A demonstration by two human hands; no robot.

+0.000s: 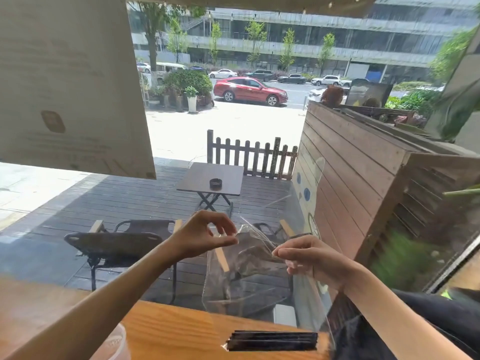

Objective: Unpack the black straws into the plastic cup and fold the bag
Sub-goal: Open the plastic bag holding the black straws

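A clear plastic bag (249, 287) hangs in the air above the wooden counter (176, 331), held up at its top edge. My left hand (205, 236) pinches the bag's upper left corner between thumb and forefinger. My right hand (309, 258) pinches the upper right part of the bag. A bundle of black straws (272, 341) lies flat on the counter below the bag, near the front edge. The rim of a translucent plastic cup (114, 344) shows at the bottom left, partly behind my left forearm.
Beyond the counter is a window onto a deck with a dark folding chair (119, 242), a small table (211, 179) and a wooden fence (252, 154). A pale hanging board (67, 81) fills the upper left.
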